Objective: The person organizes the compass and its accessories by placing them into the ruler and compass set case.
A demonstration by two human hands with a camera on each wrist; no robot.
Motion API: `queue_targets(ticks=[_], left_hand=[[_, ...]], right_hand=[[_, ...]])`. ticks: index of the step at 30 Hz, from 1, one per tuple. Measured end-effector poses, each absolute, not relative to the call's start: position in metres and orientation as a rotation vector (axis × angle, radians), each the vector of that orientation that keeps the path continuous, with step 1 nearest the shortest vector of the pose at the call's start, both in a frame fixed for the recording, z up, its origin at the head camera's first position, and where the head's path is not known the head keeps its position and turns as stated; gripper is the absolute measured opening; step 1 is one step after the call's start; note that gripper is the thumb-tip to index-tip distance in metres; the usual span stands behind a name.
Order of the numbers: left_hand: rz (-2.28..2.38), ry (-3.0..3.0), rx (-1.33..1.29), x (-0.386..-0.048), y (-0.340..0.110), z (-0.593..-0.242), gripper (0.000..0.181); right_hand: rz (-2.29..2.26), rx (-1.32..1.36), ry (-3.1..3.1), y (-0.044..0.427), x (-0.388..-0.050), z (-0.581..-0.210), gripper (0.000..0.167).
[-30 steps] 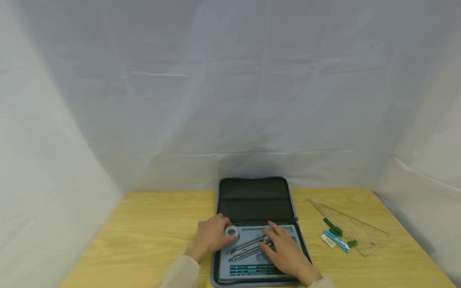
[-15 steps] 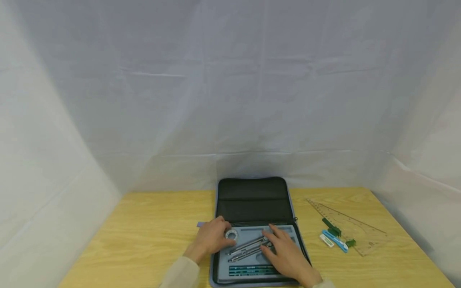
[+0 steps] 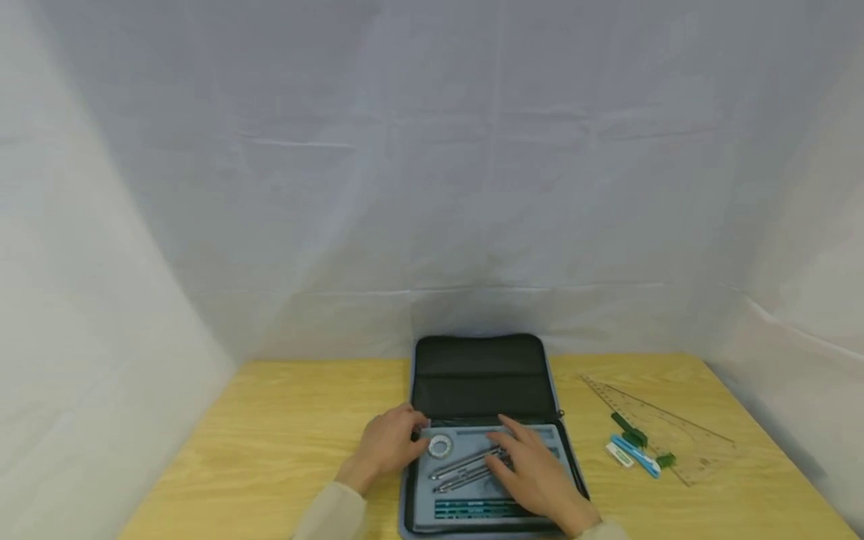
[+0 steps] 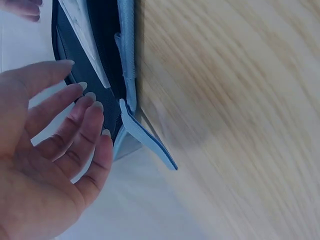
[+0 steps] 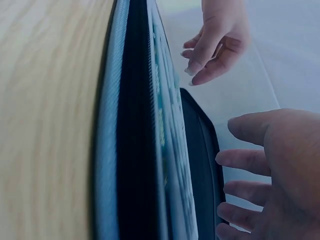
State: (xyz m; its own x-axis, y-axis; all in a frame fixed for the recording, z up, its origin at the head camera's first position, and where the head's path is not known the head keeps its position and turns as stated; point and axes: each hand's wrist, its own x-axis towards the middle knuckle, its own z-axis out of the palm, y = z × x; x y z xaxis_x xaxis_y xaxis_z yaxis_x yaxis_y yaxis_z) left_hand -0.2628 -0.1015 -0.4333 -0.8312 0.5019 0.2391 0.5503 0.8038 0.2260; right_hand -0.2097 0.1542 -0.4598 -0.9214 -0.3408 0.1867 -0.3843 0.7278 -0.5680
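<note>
The unfolded case (image 3: 481, 395) lies mid-table, its lid at the far edge. Left hand (image 3: 386, 444): loosely bent, holding nothing, beside the white ring (image 3: 441, 437) in the tray's (image 3: 466, 445) far-left corner. Right hand (image 3: 533, 469): fingers extended, grasping nothing, above two metal instruments (image 3: 466, 463). Aslant and apparently unseated, these could slide if brushed. Pale sheeting (image 3: 432, 187) encloses the wood-grained table (image 3: 297, 420) on its far, left and right sides.

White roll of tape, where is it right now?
In the head view, the white roll of tape lies at the upper left of the case's gray tray, beside the left hand and beyond the metal compasses.
</note>
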Motion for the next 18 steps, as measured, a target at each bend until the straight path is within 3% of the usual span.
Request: queue_targets(ticks=[9,18], left_hand=[[-0.39,-2.806,-0.87,-0.263,-0.107,-0.439,0.011],[-0.392,-2.779,-0.878,-0.261,-0.104,-0.441,0.007]], right_hand=[[0.841,0.677,-2.805,0.124,-0.22,-0.455,0.025],[0.863,0.576,-2.887,0.097,-0.231,-0.454,0.014]])
